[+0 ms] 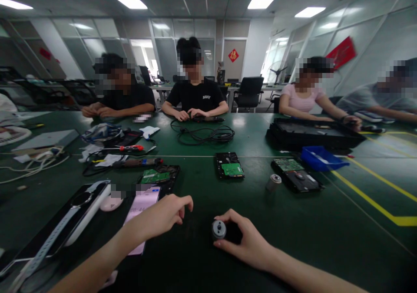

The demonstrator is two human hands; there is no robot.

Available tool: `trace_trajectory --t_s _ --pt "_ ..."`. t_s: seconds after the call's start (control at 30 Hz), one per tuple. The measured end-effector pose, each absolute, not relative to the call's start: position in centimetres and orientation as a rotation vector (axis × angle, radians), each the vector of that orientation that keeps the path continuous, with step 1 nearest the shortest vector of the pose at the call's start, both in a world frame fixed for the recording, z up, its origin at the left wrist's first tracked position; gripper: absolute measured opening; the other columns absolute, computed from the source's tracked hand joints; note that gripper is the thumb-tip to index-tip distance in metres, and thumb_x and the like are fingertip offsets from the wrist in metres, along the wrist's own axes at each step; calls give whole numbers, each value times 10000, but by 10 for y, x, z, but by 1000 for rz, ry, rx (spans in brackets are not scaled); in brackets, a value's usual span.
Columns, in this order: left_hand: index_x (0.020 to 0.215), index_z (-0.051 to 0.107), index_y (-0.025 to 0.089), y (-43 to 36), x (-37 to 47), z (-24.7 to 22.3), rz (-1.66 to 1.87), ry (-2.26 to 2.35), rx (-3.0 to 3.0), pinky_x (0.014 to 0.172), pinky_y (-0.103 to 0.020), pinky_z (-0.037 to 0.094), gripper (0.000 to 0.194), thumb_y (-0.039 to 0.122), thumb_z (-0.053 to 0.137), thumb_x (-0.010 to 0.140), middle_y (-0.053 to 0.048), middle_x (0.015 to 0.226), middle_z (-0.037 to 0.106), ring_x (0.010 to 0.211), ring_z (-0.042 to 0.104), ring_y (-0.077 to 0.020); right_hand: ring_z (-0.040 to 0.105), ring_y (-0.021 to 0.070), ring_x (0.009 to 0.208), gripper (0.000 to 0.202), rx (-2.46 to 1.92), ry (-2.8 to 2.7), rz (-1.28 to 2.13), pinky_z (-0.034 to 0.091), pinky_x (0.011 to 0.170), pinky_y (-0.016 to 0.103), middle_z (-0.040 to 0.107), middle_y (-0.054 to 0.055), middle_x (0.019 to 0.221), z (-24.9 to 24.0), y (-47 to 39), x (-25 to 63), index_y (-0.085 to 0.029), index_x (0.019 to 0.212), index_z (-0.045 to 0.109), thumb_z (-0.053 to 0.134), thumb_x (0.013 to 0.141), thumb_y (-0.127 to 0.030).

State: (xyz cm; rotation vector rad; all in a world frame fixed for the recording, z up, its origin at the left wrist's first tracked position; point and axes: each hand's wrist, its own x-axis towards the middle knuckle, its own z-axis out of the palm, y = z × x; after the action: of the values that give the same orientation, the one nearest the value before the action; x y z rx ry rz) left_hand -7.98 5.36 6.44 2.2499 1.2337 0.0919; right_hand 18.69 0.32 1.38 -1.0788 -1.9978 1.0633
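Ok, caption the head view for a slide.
Right hand grips a small metal cylinder on a green table; left hand hovers nearby.

At the far right of the green surface (pixel 192 173), I can see a black tray (pixel 285 136) with a blue bin (pixel 321 158) near its closer side. A black cable (pixel 210 135) lies looped at the far middle. On my left, I make out a red-handled screwdriver (pixel 132 148) and, nearer, a watch (pixel 81 199) with a pale strap. Beyond the surface, I see a person in a black shirt (pixel 195 97), an office chair (pixel 249 92) and a red diamond sign (pixel 233 55).
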Motion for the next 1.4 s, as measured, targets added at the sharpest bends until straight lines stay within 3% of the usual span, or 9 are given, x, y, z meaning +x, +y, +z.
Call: trace_trajectory --t_s 0.4,1.03,1.13,1.23,1.3,1.4 --pt "1066 502 251 23 -38 95 480 1025 2199 787 -281 449 265 120 609 862 25 908 668 877 645 -174 631 205 943 366 -1079 -1990 1062 495 849 327 675 31 1030 11 4 186 -207 1064 608 758 760 -343" --pt "1062 540 248 16 -13 86 506 913 2208 798 -291 464 286 50 578 859 13 963 635 885 617 -168 609 182 885 332 -1017 -2009 992 484 816 304 656 24 982 4 4 186 -199 1040 601 749 769 -321" --pt "1114 527 266 16 -14 74 598 912 2126 814 -298 478 344 70 611 845 22 950 652 869 628 -165 613 184 889 316 -1020 -2008 1010 484 808 304 659 20 983 6 4 186 -204 1029 602 746 767 -306" --pt "1191 491 283 9 -11 55 801 1100 2066 869 -352 469 518 122 728 760 -11 1076 629 961 603 -208 617 183 881 297 -999 -1992 1014 487 806 306 660 21 967 9 3 186 -203 1020 591 730 765 -262" --pt "1248 441 270 2 -8 38 930 1228 1999 897 -399 461 646 174 782 708 -61 1197 573 1060 562 -260 615 185 901 357 -949 -1985 1003 488 831 316 651 29 1000 10 3 186 -205 1071 570 700 739 -178" --pt "1252 426 266 -6 -4 15 969 1211 1930 899 -424 468 632 228 771 724 -83 1236 556 1082 559 -284 589 205 1000 615 -832 -1976 983 473 913 354 606 52 1143 12 2 189 -223 1228 499 617 648 -58"
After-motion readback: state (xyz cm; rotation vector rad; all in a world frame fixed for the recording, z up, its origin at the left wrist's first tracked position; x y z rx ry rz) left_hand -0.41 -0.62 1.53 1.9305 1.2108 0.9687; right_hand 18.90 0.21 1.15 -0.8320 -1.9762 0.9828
